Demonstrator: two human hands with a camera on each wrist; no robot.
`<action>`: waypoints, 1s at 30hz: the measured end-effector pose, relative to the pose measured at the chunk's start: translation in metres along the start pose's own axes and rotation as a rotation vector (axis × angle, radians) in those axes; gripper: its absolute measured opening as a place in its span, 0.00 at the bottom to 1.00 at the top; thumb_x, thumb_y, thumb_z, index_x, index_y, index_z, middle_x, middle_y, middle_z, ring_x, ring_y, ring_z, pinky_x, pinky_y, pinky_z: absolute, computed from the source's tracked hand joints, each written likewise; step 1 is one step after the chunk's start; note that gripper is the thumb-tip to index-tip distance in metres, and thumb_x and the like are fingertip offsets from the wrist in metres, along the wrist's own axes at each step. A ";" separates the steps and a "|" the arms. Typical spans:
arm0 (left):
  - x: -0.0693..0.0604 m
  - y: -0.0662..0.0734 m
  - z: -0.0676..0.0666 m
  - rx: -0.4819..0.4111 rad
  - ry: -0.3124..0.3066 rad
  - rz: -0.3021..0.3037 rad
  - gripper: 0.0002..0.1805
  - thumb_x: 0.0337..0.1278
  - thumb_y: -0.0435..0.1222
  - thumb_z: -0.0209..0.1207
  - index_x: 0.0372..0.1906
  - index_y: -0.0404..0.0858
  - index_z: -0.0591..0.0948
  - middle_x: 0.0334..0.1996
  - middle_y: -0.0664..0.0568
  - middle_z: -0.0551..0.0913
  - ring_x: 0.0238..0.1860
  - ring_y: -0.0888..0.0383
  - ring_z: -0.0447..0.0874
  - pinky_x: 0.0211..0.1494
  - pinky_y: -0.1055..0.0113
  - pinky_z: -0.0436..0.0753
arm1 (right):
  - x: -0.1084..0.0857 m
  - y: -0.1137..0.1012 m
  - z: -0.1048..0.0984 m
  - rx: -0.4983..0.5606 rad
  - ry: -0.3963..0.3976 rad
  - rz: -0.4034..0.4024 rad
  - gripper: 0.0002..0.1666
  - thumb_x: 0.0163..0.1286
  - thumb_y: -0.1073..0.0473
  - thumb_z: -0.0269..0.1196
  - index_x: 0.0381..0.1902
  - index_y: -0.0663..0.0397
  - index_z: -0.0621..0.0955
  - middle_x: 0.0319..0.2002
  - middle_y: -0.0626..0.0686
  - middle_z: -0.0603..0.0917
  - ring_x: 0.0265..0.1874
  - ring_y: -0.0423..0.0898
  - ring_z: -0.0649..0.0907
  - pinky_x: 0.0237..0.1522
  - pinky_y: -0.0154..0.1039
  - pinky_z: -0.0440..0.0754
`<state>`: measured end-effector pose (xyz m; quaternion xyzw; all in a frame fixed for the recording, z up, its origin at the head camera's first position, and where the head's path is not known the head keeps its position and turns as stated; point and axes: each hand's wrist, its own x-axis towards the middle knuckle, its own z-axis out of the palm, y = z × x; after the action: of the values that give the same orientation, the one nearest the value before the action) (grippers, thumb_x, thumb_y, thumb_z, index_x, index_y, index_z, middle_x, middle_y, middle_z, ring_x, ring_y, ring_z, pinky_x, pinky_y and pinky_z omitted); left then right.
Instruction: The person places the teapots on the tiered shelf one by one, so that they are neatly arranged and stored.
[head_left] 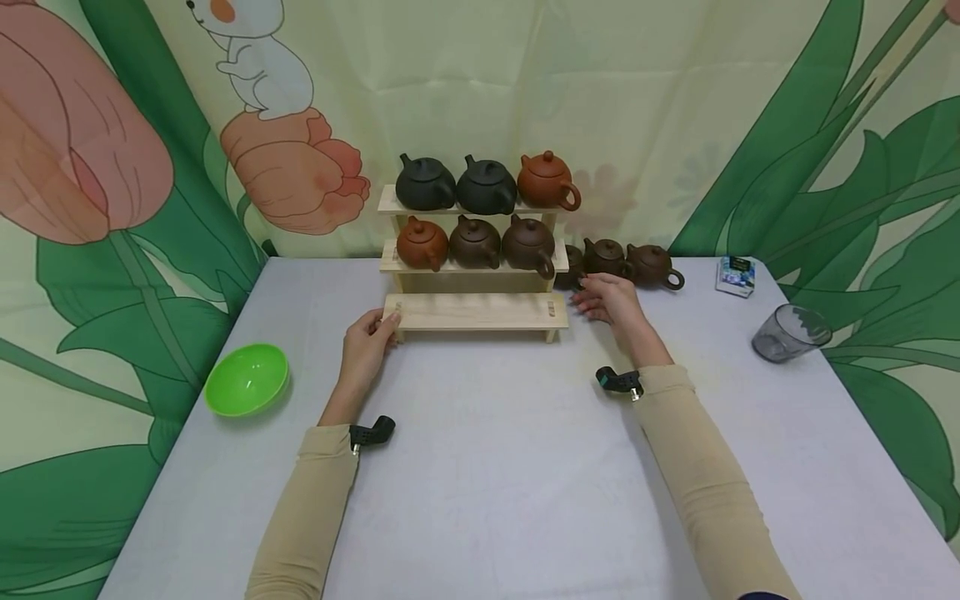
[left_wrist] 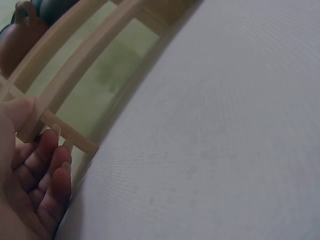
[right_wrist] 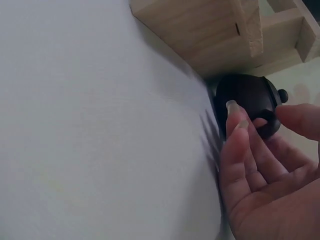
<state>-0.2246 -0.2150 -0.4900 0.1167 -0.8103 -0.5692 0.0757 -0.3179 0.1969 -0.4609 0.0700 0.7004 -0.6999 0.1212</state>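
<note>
My left hand (head_left: 367, 342) grips the left end of a three-tier wooden stand (head_left: 480, 311), thumb on the lowest shelf and fingers below its edge. At the stand's right end, my right hand (head_left: 611, 302) reaches toward a dark brown teapot (right_wrist: 245, 97) on the table. In the right wrist view the thumb and fingers stand apart near its handle; contact is unclear. On the top tier sit two black teapots (head_left: 425, 183) and an orange-brown teapot (head_left: 545, 180). The middle tier bears another orange-brown teapot (head_left: 422, 243) and two dark brown teapots (head_left: 528, 242).
Two more dark brown teapots (head_left: 652, 267) stand right of the stand, by the back curtain (head_left: 480, 92). A small blue box (head_left: 736, 277) and a tilted-looking clear glass (head_left: 787, 333) are at the right. A green bowl (head_left: 247, 380) sits on the left of the white-covered table (head_left: 487, 467).
</note>
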 end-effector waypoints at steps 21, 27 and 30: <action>0.001 -0.001 0.002 0.000 -0.012 0.006 0.30 0.63 0.58 0.59 0.58 0.40 0.80 0.32 0.51 0.79 0.31 0.59 0.77 0.31 0.73 0.77 | -0.021 -0.002 0.002 -0.187 0.140 -0.095 0.21 0.71 0.53 0.63 0.51 0.65 0.80 0.26 0.49 0.87 0.27 0.43 0.86 0.33 0.35 0.85; 0.000 0.000 0.000 0.000 -0.007 0.006 0.30 0.63 0.59 0.59 0.58 0.41 0.79 0.33 0.51 0.79 0.32 0.59 0.77 0.31 0.73 0.76 | -0.035 -0.007 -0.003 -0.203 0.154 -0.134 0.22 0.70 0.51 0.64 0.49 0.66 0.82 0.23 0.47 0.86 0.24 0.41 0.86 0.31 0.34 0.84; 0.000 0.000 0.000 -0.008 -0.007 0.003 0.30 0.63 0.58 0.59 0.58 0.41 0.80 0.33 0.50 0.79 0.32 0.59 0.76 0.31 0.73 0.76 | -0.043 -0.010 -0.006 -0.211 0.138 -0.145 0.23 0.70 0.50 0.63 0.49 0.67 0.81 0.22 0.46 0.86 0.22 0.39 0.85 0.30 0.33 0.84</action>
<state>-0.2241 -0.2151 -0.4901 0.1132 -0.8086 -0.5726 0.0744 -0.2796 0.2057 -0.4401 0.0540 0.7799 -0.6230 0.0288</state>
